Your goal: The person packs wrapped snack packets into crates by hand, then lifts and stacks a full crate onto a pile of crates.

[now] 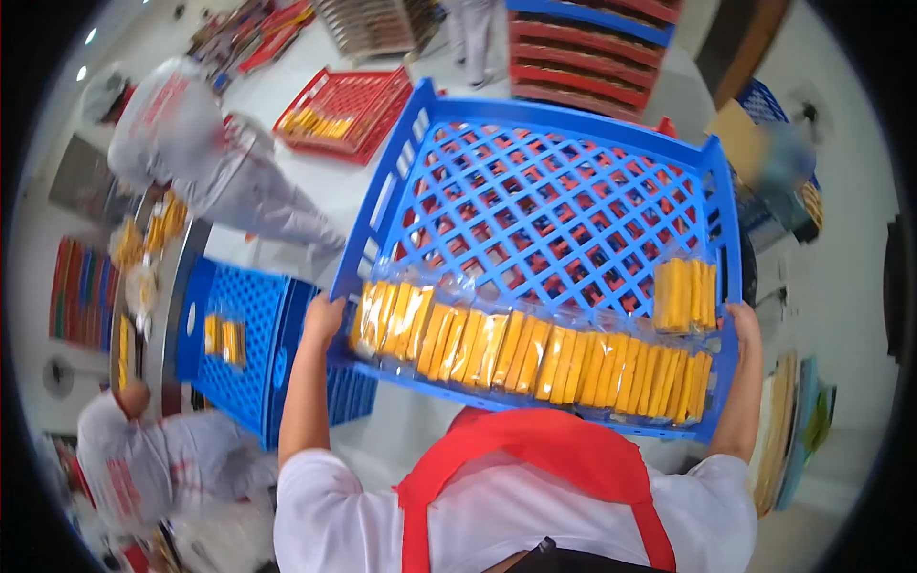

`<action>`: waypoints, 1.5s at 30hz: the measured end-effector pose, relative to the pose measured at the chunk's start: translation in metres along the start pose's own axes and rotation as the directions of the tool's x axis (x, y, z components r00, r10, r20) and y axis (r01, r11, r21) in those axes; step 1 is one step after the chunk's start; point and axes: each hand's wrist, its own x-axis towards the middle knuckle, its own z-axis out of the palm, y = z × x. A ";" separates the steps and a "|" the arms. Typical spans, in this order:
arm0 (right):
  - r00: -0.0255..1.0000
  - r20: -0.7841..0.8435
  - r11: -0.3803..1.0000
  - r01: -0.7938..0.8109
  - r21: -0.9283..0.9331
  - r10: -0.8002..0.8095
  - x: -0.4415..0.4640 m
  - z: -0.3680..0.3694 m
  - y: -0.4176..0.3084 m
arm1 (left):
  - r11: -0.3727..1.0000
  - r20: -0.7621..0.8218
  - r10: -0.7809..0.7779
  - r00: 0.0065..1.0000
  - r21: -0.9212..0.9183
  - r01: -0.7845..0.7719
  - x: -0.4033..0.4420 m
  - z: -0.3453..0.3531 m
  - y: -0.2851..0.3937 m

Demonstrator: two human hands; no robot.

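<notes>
A large blue plastic crate [564, 119] with a lattice bottom spans the space in front of my body. My left hand [325, 320] grips its left side near the front corner, fingers partly hidden behind the wall. On the opposite side, my right hand [743, 327] is closed on the right wall, its fingers also partly out of sight. Clear packs of yellow sticks [521, 351] stand in a row along the near side of the crate. One more pack of yellow sticks [685, 294] lies at the right, behind the row. Red lattice shows through the crate's bottom.
Stacked blue crates [248, 286] stand at left, with packs inside the top one. A red crate [358, 100] with yellow packs sits on the floor beyond. Tall stacked trays [583, 57] stand at the back. Two co-workers [220, 162] are at a table on the left.
</notes>
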 end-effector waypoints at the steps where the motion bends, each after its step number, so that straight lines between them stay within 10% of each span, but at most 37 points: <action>1: 1.000 0.025 0.999 -0.003 0.041 0.002 0.004 -0.001 0.008 | 1.000 -0.006 -0.004 1.000 0.002 0.004 -0.001 0.001 -0.001; 13: 0.997 0.053 0.997 -0.060 0.043 0.057 0.022 0.006 0.017 | 0.960 0.071 -0.269 0.961 0.099 0.261 -0.022 -0.012 0.032; 15: 0.996 0.072 0.998 -0.056 0.019 0.055 0.021 0.000 0.011 | 0.941 0.060 -0.306 0.950 -0.130 0.311 -0.020 -0.009 0.024; 18: 0.996 0.061 0.997 -0.063 0.032 0.061 0.016 -0.002 0.006 | 0.900 0.104 -0.194 0.976 -0.376 0.219 -0.008 0.004 -0.001; 40: 1.000 0.009 0.993 0.003 0.119 -0.004 -0.004 0.001 -0.001 | 0.952 0.136 -0.148 0.980 -0.250 0.178 -0.021 -0.010 0.032; 45: 0.824 -0.391 0.857 0.202 -0.474 -0.411 -0.026 -0.009 0.020 | 0.988 0.054 -0.066 0.996 -0.134 0.073 -0.027 -0.001 -0.008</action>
